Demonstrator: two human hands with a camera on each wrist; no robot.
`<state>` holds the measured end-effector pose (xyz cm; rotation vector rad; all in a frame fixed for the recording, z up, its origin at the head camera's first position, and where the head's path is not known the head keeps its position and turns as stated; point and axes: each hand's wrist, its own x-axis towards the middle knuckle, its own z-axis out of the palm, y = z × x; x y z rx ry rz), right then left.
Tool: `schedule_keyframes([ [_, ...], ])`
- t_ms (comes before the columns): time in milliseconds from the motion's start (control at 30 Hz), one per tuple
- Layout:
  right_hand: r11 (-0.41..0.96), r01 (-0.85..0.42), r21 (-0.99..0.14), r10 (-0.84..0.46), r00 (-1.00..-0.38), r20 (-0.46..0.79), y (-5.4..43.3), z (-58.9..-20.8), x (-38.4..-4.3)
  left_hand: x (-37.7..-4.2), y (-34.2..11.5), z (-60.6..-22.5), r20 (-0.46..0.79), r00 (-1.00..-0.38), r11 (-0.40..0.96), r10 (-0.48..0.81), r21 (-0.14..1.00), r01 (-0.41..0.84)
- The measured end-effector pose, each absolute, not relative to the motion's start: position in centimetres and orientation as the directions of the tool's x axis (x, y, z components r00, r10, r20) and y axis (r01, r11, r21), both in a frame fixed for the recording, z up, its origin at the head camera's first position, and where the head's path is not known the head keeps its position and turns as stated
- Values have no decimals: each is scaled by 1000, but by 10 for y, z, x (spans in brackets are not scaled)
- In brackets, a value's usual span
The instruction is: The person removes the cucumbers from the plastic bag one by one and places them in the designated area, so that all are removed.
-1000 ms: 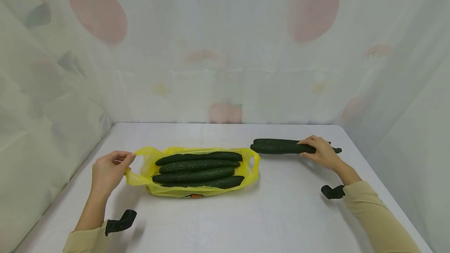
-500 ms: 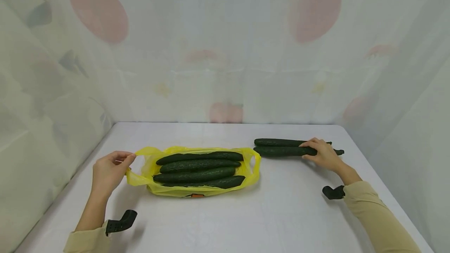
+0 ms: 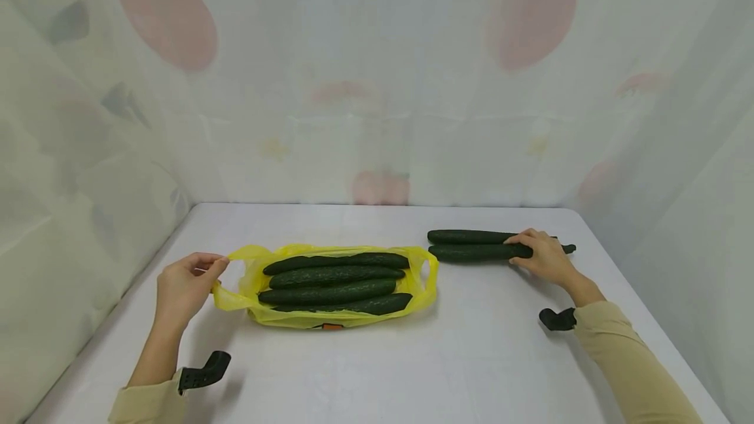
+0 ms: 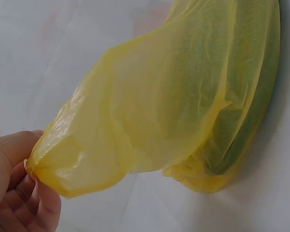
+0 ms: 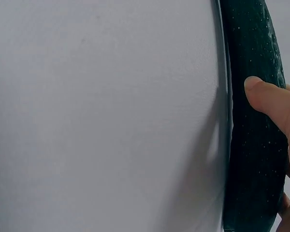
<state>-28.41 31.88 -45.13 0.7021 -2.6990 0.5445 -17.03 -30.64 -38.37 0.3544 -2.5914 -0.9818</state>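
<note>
In the head view, a yellow plastic bag [image 3: 277, 321] lies at the middle left with its mouth spread wide. Several dark green cucumbers [image 3: 336, 275] lie lengthwise inside it. My left hand [image 3: 185, 286] pinches the bag's left handle [image 4: 82, 159] between thumb and fingers and draws it out to the left. At the far right, my right hand [image 3: 544, 257] grips the nearer cucumber [image 3: 471, 253] of two, thumb on the near side in the right wrist view [image 5: 253, 145]. The farther cucumber [image 3: 465, 237] lies just behind it, partly covered by the fingers.
The white table [image 3: 377, 371] ends at a back edge, where a pale curtain [image 3: 377, 84] with faded fruit prints hangs. Curtains also flank both sides. The bag's right handle loop [image 3: 431, 277] stands close to the near cucumber's left end.
My right hand has shifted the nearer cucumber slightly right and towards me, so a gap shows between the two cucumbers. My left hand keeps its pinch on the bag handle.
</note>
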Motion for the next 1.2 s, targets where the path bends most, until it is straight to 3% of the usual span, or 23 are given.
schedule_keyframes([
  [767, 848, -455, -270, -351, -866, 355, 318, -456, -284, -171, -308, -388, 219, -911, 715, -349, 690, -108],
  [1200, 830, -500, -248, -374, -828, 418, 319, -452, -282, -171, -307, -386, 211, -909, 710, -361, 694, -121],
])
